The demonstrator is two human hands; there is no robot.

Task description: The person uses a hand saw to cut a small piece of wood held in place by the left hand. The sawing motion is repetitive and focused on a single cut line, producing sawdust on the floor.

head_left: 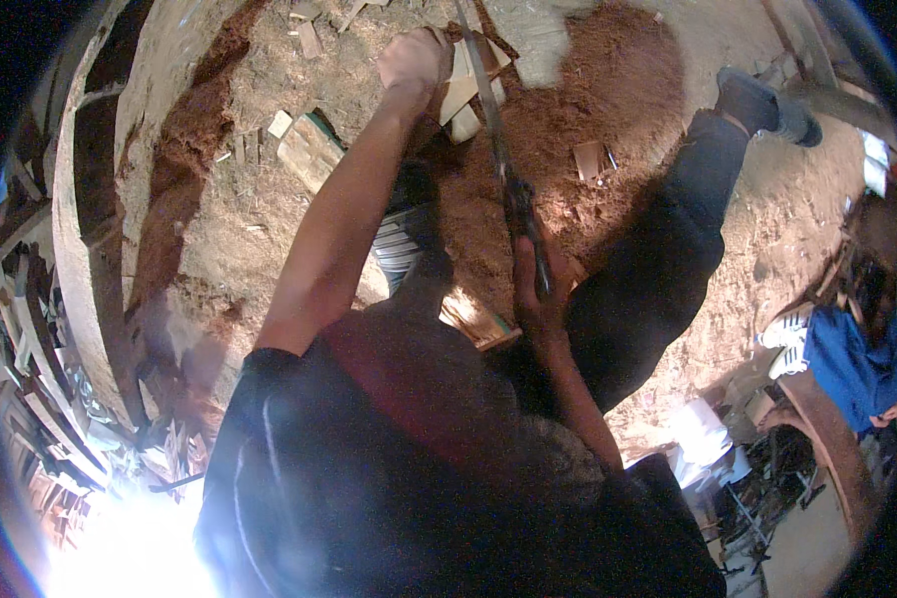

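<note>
My right hand [543, 284] is closed round the dark grip of a long, narrow tool [505, 164], which looks like a hand saw seen edge-on. Its blade runs away from me past the top edge of the picture. At the far end of my outstretched arm, my left hand [412, 62] is closed like a fist beside the pale wood pieces [460, 92] left of the blade. What its fingers hold is hidden. A thick wooden block [311, 154] with a green edge lies left of my left forearm. Another piece of wood [476, 317] shows between my legs.
Reddish sawdust [623, 75] covers much of the ground, with small offcuts [588, 159] scattered on it. My right leg stretches out to the upper right. At the right rim sits another person in blue clothing [845, 364]. A wooden beam [85, 259] and stacked scraps line the left.
</note>
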